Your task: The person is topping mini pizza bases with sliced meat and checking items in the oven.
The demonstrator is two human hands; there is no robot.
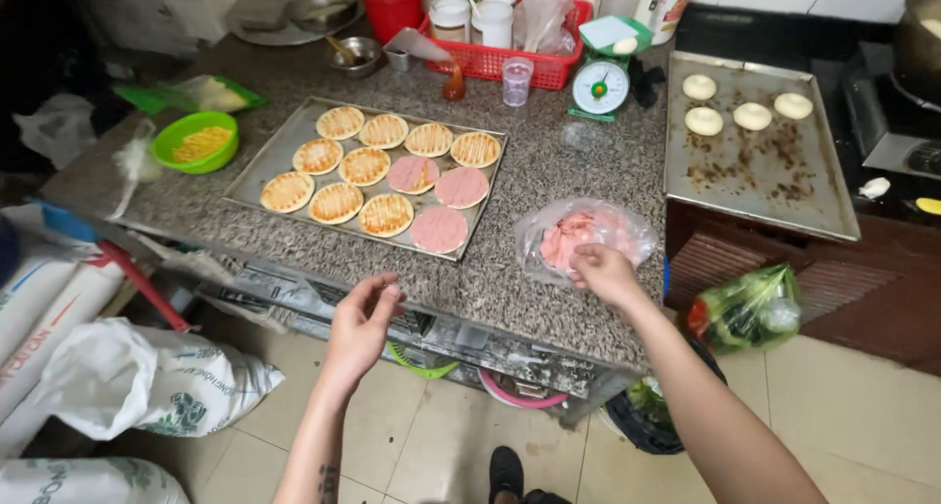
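Right hand (605,272) fingers in meat bag (585,235)

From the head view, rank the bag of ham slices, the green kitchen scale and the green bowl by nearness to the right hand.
1. Bag of ham slices: touching the right hand.
2. Green kitchen scale: counter's back, straight beyond.
3. Green bowl: far left.

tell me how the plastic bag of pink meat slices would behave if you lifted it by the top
The bag looks thin and crumpled, so it would probably sag and change shape rather than hold stiff. The slices inside look soft and stacked, so they would likely slump to the bottom. The right hand is at its open mouth, where slices might slip out if it tilts.
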